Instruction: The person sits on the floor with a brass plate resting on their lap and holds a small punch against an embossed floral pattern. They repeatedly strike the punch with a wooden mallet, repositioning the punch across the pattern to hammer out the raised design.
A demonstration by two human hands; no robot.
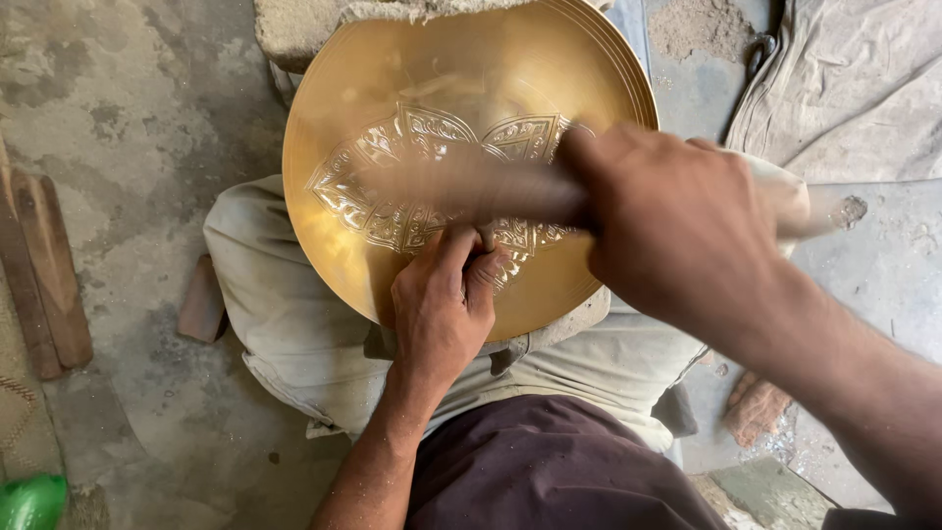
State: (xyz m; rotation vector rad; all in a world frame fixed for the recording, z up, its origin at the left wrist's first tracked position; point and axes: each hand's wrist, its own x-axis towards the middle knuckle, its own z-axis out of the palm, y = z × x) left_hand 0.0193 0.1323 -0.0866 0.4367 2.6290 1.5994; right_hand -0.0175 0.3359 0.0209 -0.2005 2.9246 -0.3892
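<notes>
Brass plate (343, 108): round, golden, engraved with leaf-shaped panels at centre; propped on the person's lap, face tilted up toward the camera, far rim against a stone block (294, 29). Left hand (442, 304) closed at the near centre, pinching something small, too hidden to identify. Right hand (677, 226) clenched around a blurred wooden tool (471, 191), long axis running left to right across the plate. Surface: stained concrete floor (128, 128); wooden strips (44, 265) at left. Green object (29, 501) cut off at the near left corner.
</notes>
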